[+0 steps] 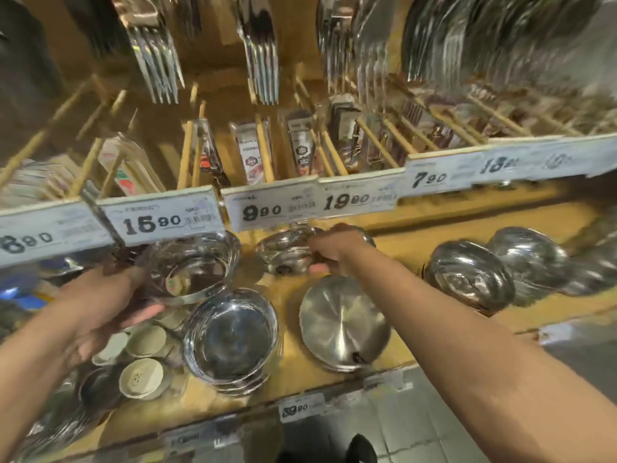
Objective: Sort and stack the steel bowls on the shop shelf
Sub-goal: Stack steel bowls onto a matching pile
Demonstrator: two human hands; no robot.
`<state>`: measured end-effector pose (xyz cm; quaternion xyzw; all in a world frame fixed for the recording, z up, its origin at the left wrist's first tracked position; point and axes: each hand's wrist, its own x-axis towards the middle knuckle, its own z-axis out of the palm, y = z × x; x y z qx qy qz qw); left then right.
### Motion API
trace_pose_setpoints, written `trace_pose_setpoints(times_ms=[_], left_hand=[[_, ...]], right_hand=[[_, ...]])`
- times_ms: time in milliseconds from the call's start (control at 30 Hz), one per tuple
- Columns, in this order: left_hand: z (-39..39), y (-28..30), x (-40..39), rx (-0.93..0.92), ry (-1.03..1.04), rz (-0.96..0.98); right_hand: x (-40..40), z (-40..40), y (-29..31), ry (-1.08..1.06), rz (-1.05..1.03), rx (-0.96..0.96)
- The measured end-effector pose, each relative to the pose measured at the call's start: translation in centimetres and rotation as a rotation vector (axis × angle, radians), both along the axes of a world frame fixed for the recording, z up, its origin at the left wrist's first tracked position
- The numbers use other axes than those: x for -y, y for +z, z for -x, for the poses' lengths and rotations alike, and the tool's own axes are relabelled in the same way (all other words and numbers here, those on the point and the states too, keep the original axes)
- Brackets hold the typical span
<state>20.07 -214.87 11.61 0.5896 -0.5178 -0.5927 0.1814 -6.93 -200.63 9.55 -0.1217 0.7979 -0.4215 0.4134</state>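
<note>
A deep steel bowl (192, 267) is gripped at its near rim by the left hand (100, 305), above a stack of shallow bowls (230, 339). Further right, a smaller bowl (287, 250) at the shelf's (417, 248) back is pinched by the right hand (334, 250), behind a flat steel plate (344, 324).

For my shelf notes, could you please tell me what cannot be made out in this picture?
- Head view: the bowls at right are smeared by motion blur; their count is unclear.
- The right hand covers part of the back bowl, so its grip is hidden.
- The left tag is cut by the frame edge.
- The front stack: bowl count unreadable.
- Small print on the 9.90 tag is too small.
</note>
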Motion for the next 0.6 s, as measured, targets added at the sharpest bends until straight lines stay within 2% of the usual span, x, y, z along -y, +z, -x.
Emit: trace_pose_setpoints(times_ms=[67, 167, 300, 433, 600], left_hand=[[-0.2, 0.5, -0.8, 0.005, 0.025, -0.005], [-0.3, 1.0, -2.2, 0.005, 0.046, 0.047], [0.4, 1.9, -4.6, -0.026, 0.009, 0.087], [0.4, 2.7, -7.4, -0.037, -0.095, 0.124], [0.4, 2.9, -10.8, -0.048, -0.117, 0.112]], right_hand=[[-1.7, -0.2, 1.4, -0.003, -0.065, -0.117], [-4.3, -1.0, 3.5, -0.036, -0.034, -0.114], [-7.7, -1.4, 5.8, -0.037, 0.001, -0.208], [-12.3, -2.0, 7.4, -0.131, 0.109, -0.119], [-19.5, -2.8, 9.7, -0.195, 0.176, -0.130]])
